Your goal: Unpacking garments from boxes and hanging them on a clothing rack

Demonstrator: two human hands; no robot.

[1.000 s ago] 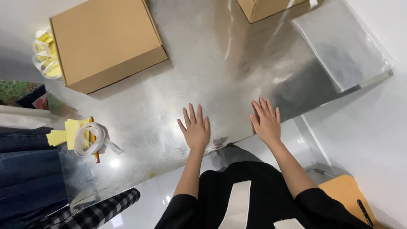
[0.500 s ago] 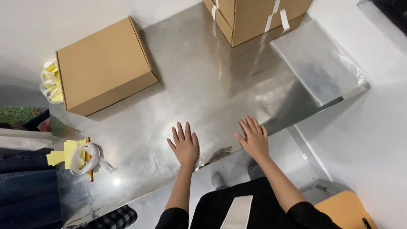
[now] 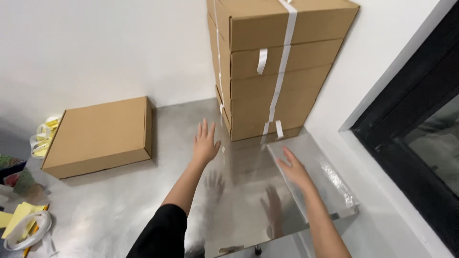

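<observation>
My left hand (image 3: pixel 205 143) is raised over the shiny metal table (image 3: pixel 124 205), fingers spread, holding nothing. It hangs just in front of a tall stack of brown cardboard boxes (image 3: pixel 272 67) bound with white straps. Lower and to the right, my right hand (image 3: pixel 294 169) is open too, hovering at the near edge of a clear plastic sheet (image 3: pixel 315 177) that lies on the table. Both hands are mirrored in the metal surface.
A flat closed cardboard box (image 3: pixel 103 136) lies at the left. Rolls of tape and yellow paper bits (image 3: pixel 24 224) sit at the front left, more tape (image 3: pixel 43 136) behind the flat box. A white wall is behind; a dark window frame (image 3: pixel 411 143) stands at right.
The view tilted up, bringing the strapped box stack into sight. Both hands lifted off the table and reached forward toward the stack and the plastic sheet.
</observation>
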